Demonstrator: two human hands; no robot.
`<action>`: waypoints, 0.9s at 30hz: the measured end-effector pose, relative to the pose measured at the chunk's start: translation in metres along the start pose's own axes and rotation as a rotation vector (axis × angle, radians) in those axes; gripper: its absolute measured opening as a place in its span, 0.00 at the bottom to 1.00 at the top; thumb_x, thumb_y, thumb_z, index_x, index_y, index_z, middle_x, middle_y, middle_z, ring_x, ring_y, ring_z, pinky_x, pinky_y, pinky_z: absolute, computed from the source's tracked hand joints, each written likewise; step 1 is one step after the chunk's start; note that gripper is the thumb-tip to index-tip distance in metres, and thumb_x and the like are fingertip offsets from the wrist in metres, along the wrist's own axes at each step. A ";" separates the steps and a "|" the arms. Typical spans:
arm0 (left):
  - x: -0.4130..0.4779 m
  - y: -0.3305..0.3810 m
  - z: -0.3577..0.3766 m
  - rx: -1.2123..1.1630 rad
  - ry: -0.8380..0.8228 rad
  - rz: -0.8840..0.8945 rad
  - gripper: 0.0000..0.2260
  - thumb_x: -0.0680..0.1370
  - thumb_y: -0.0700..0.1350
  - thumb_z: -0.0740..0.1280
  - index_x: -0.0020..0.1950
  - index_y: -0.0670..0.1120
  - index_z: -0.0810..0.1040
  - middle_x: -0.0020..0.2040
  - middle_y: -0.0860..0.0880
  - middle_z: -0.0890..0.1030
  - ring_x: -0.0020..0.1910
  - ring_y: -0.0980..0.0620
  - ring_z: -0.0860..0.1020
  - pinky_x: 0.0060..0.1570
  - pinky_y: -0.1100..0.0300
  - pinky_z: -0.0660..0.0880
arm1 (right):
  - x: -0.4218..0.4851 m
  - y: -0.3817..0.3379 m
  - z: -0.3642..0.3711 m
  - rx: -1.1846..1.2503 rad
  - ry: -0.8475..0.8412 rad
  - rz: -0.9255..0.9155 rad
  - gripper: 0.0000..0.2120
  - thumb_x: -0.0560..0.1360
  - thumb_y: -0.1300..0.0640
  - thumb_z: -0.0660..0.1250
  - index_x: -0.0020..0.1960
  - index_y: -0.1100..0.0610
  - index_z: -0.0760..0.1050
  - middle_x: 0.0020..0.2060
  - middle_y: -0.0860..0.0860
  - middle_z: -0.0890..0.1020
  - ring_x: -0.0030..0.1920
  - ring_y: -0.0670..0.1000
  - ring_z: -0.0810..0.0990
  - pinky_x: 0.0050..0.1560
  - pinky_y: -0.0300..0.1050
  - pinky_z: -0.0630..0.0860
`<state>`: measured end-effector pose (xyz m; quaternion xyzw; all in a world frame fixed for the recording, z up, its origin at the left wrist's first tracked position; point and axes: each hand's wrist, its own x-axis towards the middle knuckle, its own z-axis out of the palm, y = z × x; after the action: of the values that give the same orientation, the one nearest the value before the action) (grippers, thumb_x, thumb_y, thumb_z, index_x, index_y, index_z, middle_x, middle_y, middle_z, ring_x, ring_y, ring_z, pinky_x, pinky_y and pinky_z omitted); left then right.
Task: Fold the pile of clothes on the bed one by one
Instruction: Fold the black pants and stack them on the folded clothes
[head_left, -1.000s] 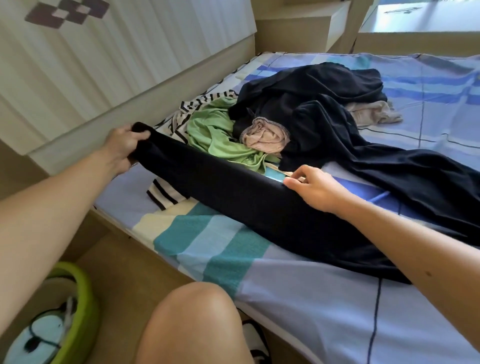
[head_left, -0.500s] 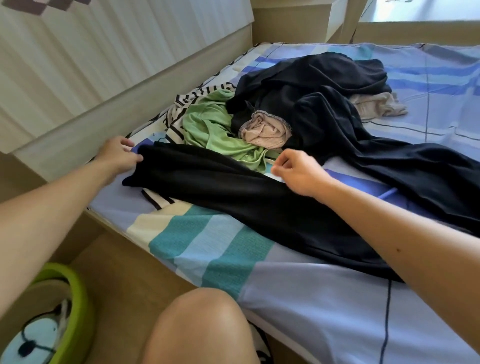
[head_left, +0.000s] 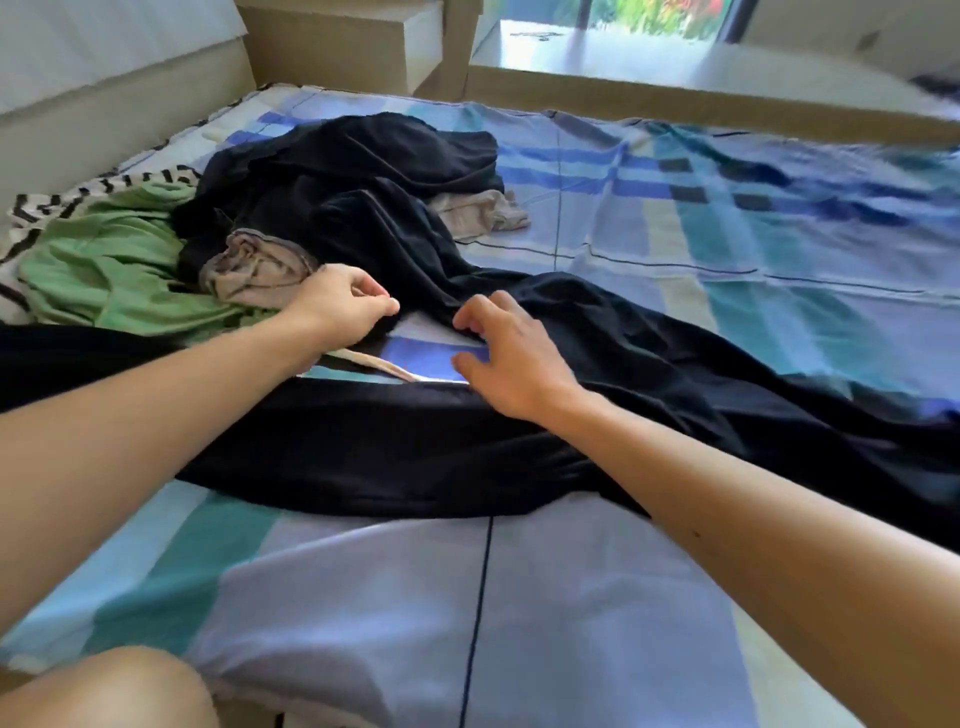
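Note:
A long black garment (head_left: 415, 441) lies spread across the near part of the bed (head_left: 571, 597), with one part running back up into the pile. My left hand (head_left: 343, 306) is at that part's edge with curled fingers and thumb against forefinger; I cannot see whether it pinches cloth. My right hand (head_left: 504, 358) reaches over the same edge, fingers bent and spread, fingertips touching the black fabric, thumb apart. Behind them is the pile: more black clothes (head_left: 363, 171), a green garment (head_left: 114, 260) and a beige piece (head_left: 254, 270).
A black-and-white striped garment (head_left: 78, 192) lies at the pile's left edge and another beige piece (head_left: 478, 213) at its right. A padded wall (head_left: 104, 114) borders the bed on the left and a wooden frame (head_left: 675, 98) at the back. My knee (head_left: 104, 691) is at the bottom left.
My left hand let go of the black garment's far-left end and moved right to the middle beside my right hand. The lifted black leg now lies flat. The view swung right.

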<state>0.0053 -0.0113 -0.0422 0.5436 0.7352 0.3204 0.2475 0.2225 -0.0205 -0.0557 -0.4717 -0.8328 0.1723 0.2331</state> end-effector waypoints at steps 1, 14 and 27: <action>0.011 0.001 0.009 0.029 0.072 -0.006 0.07 0.75 0.47 0.74 0.50 0.47 0.81 0.49 0.45 0.83 0.55 0.43 0.80 0.54 0.52 0.76 | -0.002 0.016 -0.013 -0.024 0.041 0.030 0.16 0.73 0.53 0.69 0.60 0.52 0.74 0.55 0.50 0.74 0.56 0.54 0.76 0.61 0.55 0.73; 0.096 -0.016 0.005 0.389 0.439 -0.247 0.36 0.71 0.47 0.78 0.72 0.38 0.65 0.69 0.34 0.72 0.70 0.34 0.70 0.69 0.43 0.68 | -0.019 0.144 -0.083 -0.098 -0.110 0.202 0.21 0.66 0.35 0.70 0.52 0.47 0.74 0.50 0.47 0.75 0.52 0.51 0.77 0.60 0.51 0.73; -0.124 0.068 0.091 0.718 -0.689 0.927 0.20 0.71 0.63 0.69 0.57 0.58 0.68 0.52 0.61 0.68 0.52 0.59 0.69 0.46 0.55 0.74 | -0.153 0.085 -0.107 -0.676 -0.456 -0.243 0.14 0.67 0.40 0.67 0.44 0.49 0.73 0.41 0.45 0.77 0.46 0.51 0.78 0.42 0.47 0.70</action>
<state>0.1489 -0.0977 -0.0513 0.9220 0.3663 -0.0619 0.1089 0.4101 -0.1034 -0.0441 -0.3699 -0.9221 -0.0392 -0.1062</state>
